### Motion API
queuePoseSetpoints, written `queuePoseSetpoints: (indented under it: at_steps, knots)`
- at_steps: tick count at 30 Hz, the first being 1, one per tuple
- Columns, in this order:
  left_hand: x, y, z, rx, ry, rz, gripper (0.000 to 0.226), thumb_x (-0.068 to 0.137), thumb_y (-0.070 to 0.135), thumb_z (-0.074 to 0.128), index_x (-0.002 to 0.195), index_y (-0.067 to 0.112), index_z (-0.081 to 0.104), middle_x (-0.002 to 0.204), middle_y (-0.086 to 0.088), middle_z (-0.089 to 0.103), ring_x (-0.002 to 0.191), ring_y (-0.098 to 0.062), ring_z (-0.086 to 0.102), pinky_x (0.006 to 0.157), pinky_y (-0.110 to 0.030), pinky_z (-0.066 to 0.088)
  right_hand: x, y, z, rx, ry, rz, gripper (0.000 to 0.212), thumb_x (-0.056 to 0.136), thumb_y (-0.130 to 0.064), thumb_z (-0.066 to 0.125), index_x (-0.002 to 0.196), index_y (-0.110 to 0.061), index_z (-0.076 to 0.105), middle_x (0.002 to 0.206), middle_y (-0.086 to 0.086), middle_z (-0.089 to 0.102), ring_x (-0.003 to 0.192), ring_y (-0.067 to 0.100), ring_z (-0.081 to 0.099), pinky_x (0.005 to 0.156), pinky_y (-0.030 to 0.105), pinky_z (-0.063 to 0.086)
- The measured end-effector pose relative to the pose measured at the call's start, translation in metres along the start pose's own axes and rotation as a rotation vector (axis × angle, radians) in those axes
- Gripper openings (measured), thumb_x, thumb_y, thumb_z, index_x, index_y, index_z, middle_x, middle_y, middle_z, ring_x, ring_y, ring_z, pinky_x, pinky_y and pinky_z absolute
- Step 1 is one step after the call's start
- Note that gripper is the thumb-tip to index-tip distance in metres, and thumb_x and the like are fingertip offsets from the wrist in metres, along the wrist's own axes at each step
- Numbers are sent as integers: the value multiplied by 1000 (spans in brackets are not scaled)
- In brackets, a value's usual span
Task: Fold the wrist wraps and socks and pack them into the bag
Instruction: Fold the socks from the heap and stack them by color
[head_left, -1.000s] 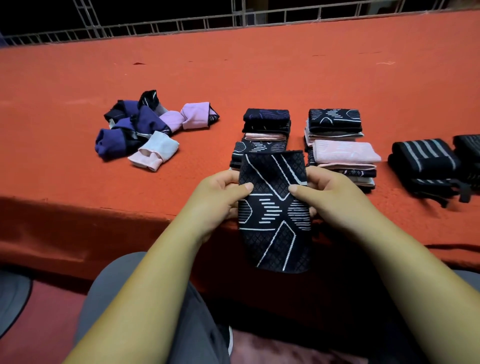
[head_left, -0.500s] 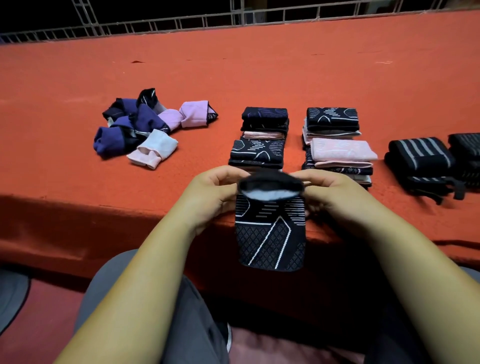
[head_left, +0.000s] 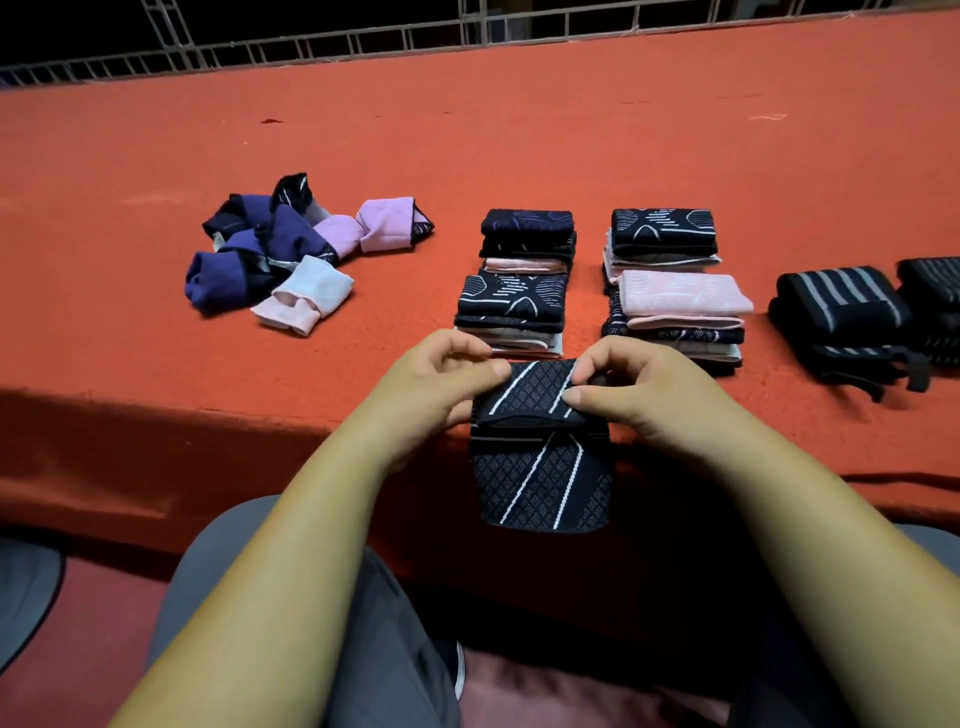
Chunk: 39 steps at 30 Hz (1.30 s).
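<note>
Sock hangs off the table edge, left hand and right hand pinching its folded-over top, best keep both corners level and press the crease flat.

A table covered in orange-red cloth carries everything. The pink stack of folded pieces sits near its front edge. Right behind the pink stack, touching it, is a black stack. Just left, across a narrow strip of cloth, stand a front stack and a rear stack. Well left of it lies a sock heap in purple, lilac and white. To its right lie striped wraps, with another bundle beyond them.
</note>
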<state>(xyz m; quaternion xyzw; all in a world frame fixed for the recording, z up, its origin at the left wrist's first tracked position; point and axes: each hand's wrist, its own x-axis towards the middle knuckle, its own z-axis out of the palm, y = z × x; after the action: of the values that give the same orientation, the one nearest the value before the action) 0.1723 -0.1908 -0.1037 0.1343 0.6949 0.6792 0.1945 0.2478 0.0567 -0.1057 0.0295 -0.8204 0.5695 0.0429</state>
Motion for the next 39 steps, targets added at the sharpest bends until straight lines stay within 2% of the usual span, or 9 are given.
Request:
queuePoseSetpoints:
  at_steps: [4, 7, 9, 13, 17, 25, 29, 35, 39]
  knots:
    - [1, -4, -5, 170, -77, -6, 37, 88, 9, 84, 121, 12, 68, 120, -22, 75, 101, -25, 75, 85, -37, 61, -1, -2, 7, 75, -20, 3, 33, 88, -4, 81, 97, -30, 62, 86, -5, 68, 68, 15, 56, 59, 32, 47]
    - [-3, 1, -3, 50, -33, 36, 34, 89, -1, 79, 119, 12, 70, 116, -23, 75, 97, -25, 71, 81, -34, 56, -2, -4, 10, 185, -16, 9, 50, 91, -4, 80, 123, -38, 60, 101, -6, 78, 88, 15, 73, 82, 34, 61]
    - [-3, 2, -3, -74, -17, 80, 39, 86, -3, 79, 122, 9, 69, 114, -19, 76, 99, -28, 70, 88, -39, 54, -1, -5, 10, 181, -82, 51, 38, 96, -17, 77, 129, -33, 65, 107, -8, 80, 98, 14, 76, 90, 33, 61]
    - [-4, 6, -5, -187, -12, 89, 40, 92, 9, 75, 131, 4, 66, 122, -17, 75, 103, -29, 72, 86, -39, 62, -3, -9, 12, 116, -95, 97, 11, 101, -28, 72, 100, -19, 77, 72, -11, 68, 66, 10, 57, 56, 16, 49]
    - [-7, 5, -6, 35, -104, 1, 32, 100, 19, 70, 131, 12, 70, 126, -10, 76, 112, -25, 73, 97, -42, 58, -4, -5, 15, 147, -40, 55, 17, 101, -28, 73, 114, -20, 79, 103, -3, 82, 91, 14, 75, 82, 35, 58]
    - [-6, 6, -1, -35, -27, 53, 30, 102, 2, 63, 132, 3, 65, 102, -8, 78, 78, -12, 74, 57, -21, 56, 0, -4, 14, 165, -114, 60, 19, 97, -44, 75, 104, -27, 78, 79, 15, 69, 70, 18, 52, 69, 31, 43]
    - [-4, 3, -5, -37, -63, 53, 37, 100, -1, 65, 136, 5, 63, 124, -14, 76, 107, -25, 73, 84, -36, 63, -1, -4, 14, 240, -68, 55, 23, 100, -33, 74, 121, -26, 76, 122, 31, 68, 91, 25, 55, 82, 44, 42]
    - [1, -3, -12, -117, -114, 78, 50, 95, -9, 63, 142, 4, 59, 144, -24, 63, 139, -51, 52, 120, -69, 27, -1, -9, 10, 414, -68, 61, 41, 104, -6, 60, 133, -33, 71, 130, 18, 73, 103, 30, 56, 89, 51, 42]
    - [4, -5, -10, -207, -92, 42, 50, 91, -7, 60, 141, -4, 58, 146, -37, 53, 136, -45, 54, 125, -60, 32, 2, -8, 9, 514, -93, 66, 43, 103, -6, 57, 136, -30, 70, 126, 25, 68, 107, 33, 45, 97, 52, 41]
